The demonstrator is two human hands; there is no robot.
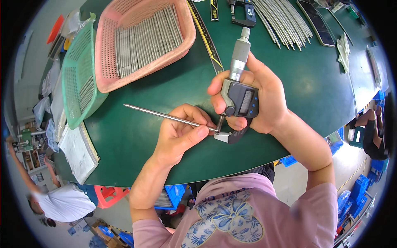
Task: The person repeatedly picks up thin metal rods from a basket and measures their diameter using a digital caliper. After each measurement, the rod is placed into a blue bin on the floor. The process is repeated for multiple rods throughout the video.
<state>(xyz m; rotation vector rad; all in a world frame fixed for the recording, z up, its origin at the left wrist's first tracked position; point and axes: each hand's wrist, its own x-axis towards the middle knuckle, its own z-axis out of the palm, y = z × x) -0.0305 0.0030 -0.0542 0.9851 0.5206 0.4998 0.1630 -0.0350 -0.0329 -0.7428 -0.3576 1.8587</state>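
My left hand (180, 134) pinches a slim metal rod (159, 114) between thumb and fingers. The rod slants from upper left down to the right. Its right end lies in the jaw gap of a digital micrometer (244, 101); whether both jaw faces touch it I cannot tell. Wrapped round the micrometer's dark body, my right hand (266, 93) holds it with the silver thimble pointing up and the display facing me. The U-shaped frame is at the bottom, partly behind my right fingers.
A pink basket (142, 78) of similar rods overlaps a green basket (68, 95). Past my hands lie a yellow-black ruler (206, 41), a second micrometer (243, 14), a row of rods (283, 22) and a phone (316, 22). Papers (80, 153) rest at the left edge; another person (64, 202) is beyond.
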